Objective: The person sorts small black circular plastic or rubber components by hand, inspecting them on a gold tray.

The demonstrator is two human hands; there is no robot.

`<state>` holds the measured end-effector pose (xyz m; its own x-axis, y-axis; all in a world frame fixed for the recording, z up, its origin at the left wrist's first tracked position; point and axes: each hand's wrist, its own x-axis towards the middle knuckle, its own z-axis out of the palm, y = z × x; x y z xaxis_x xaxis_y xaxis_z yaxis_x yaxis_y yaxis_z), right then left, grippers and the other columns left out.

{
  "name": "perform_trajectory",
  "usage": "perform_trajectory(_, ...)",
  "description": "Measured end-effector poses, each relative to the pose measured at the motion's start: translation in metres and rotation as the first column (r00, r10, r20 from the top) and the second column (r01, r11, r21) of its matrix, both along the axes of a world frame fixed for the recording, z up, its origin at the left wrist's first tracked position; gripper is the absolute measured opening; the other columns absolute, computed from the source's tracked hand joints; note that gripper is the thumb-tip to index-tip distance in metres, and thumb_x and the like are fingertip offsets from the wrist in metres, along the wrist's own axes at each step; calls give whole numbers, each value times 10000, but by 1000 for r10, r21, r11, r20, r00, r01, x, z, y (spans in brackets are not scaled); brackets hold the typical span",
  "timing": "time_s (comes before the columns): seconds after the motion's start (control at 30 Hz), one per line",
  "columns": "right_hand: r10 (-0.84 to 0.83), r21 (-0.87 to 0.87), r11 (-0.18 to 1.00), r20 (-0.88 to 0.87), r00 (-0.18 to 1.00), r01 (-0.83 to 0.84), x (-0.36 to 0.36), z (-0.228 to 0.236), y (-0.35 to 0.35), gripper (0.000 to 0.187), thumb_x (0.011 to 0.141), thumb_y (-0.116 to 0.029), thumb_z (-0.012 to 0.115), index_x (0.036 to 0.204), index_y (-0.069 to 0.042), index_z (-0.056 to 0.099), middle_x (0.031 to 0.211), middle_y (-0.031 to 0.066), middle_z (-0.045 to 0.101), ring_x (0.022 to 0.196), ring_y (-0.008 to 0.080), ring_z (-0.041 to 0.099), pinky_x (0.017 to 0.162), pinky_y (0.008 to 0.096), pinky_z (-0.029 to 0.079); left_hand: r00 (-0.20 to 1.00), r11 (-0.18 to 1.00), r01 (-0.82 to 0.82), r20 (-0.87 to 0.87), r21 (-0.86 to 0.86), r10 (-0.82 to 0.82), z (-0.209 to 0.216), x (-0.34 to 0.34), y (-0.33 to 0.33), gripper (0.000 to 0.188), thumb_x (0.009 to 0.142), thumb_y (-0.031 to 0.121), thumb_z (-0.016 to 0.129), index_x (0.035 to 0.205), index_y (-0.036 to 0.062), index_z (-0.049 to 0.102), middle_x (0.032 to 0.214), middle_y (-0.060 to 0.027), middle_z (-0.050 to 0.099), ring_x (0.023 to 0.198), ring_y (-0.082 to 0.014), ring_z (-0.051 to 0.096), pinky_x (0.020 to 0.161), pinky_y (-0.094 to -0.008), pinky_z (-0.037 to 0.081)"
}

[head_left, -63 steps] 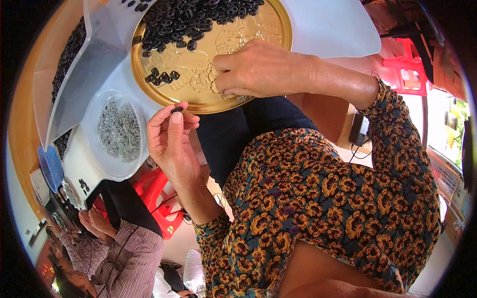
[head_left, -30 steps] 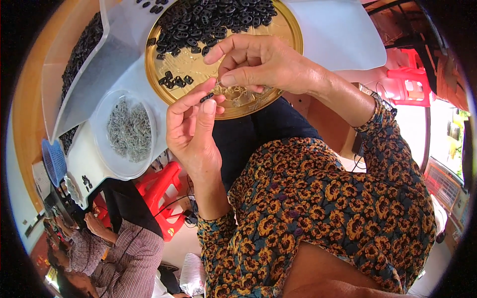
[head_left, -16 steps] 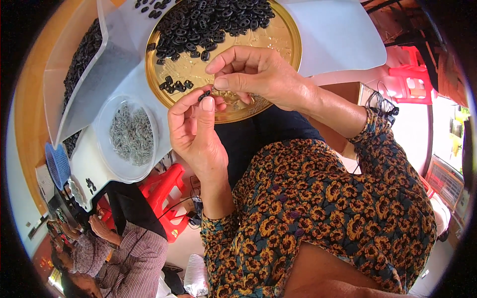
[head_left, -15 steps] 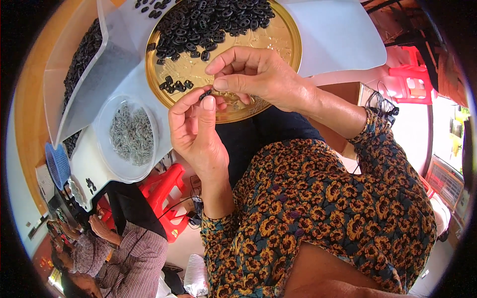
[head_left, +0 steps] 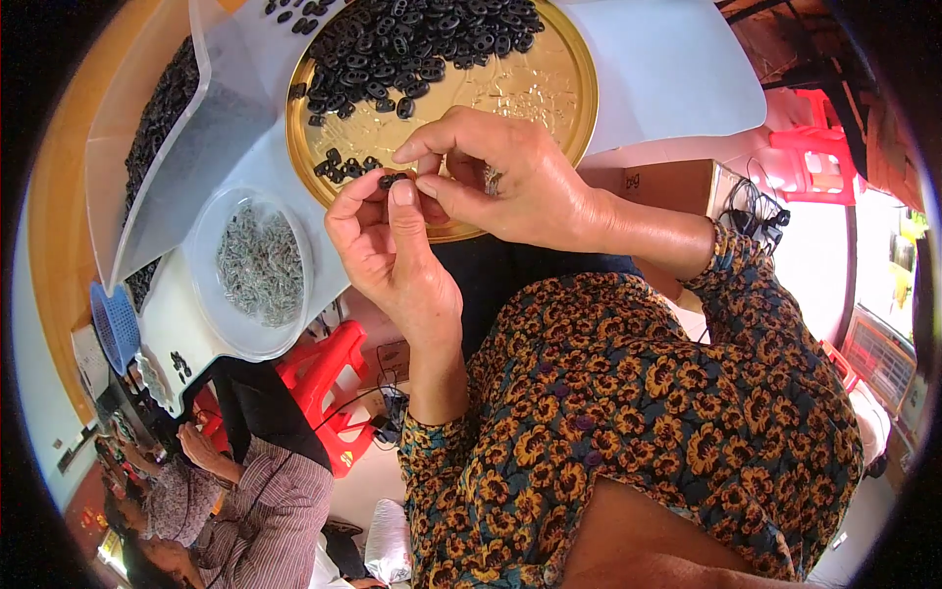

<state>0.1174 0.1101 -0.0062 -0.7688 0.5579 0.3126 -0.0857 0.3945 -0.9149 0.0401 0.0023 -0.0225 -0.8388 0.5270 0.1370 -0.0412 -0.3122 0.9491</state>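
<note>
My left hand [head_left: 400,255] pinches a small black plastic cord lock [head_left: 392,181] between thumb and forefinger, above the near rim of a round golden tray [head_left: 549,83]. From the right, my right hand [head_left: 510,177] comes up to the same piece. Its thumb tip meets the piece's right end, while the forefinger arches above, apart from it. Its other fingers curl behind, and whatever they hold is hidden. On the tray, a large heap of black two-holed oval pieces [head_left: 392,49] fills the far side. A smaller cluster of black pieces [head_left: 343,169] lies just beyond my left fingertips.
Left of the tray stands a clear round tub [head_left: 304,285] of small metal springs [head_left: 260,265]. Beyond it is a clear bin [head_left: 201,108] with more black parts. A blue basket [head_left: 116,324], red stool [head_left: 334,378] and cardboard box [head_left: 672,187] are nearby. Another person [head_left: 265,501] sits lower left.
My right hand has moved down and left, bringing its thumb against the black piece. My left hand has shifted slightly left and up, still pinching it.
</note>
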Motion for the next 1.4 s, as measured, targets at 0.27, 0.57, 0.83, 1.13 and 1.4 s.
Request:
perform_trajectory(0.27, -36, 294, 954, -90, 995, 61, -4, -9, 1, 330, 750, -25, 693, 1067, -101, 641, 808, 51, 617, 676, 187, 632, 578, 298, 520, 999, 999, -2, 39, -45, 4, -3, -1, 0, 237, 935, 46, 578, 1150, -9, 498, 1076, -113, 581, 947, -168, 586, 819, -301, 512)
perform_trajectory(0.57, 42, -23, 999, 52, 998, -41, 15, -7, 14, 233, 818, -55, 666, 1050, -54, 648, 798, 63, 638, 670, 132, 620, 585, 277, 500, 995, 995, 50, 89, -90, -42, 6, -5, -2, 216, 907, 29, 614, 1107, -6, 539, 850, -51, 587, 676, -100, 552, 612, -213, 469)
perform_trajectory(0.83, 244, -424, 884, 58, 968, -197, 15, 2, 30, 163, 949, -110, 585, 1065, -5, 631, 916, 4, 648, 724, 36, 557, 610, 198, 462, 970, 985, 165, 190, -44, -154, 14, -3, -4, 184, 910, 43, 611, 1082, -20, 587, 885, -71, 634, 683, -112, 582, 608, -231, 485)
perform_trajectory(1.13, 126, 144, 979, 115, 985, -142, 11, -8, 32, 138, 930, -73, 586, 1037, 14, 604, 969, 50, 655, 858, 80, 604, 735, 233, 501, 954, 983, 176, 256, -51, -158, 13, -1, -1, 199, 912, 74, 623, 1079, -27, 585, 957, -100, 650, 722, -146, 622, 645, -254, 506)
perform_trajectory(1.4, 184, -309, 942, 145, 972, -132, 11, -7, 32, 154, 926, -108, 620, 1021, 11, 642, 941, 36, 658, 887, 67, 603, 773, 230, 499, 936, 981, 193, 297, 7, -186, 10, -3, -1, 197, 908, 80, 629, 1077, -13, 588, 933, -87, 643, 705, -143, 608, 645, -258, 502)
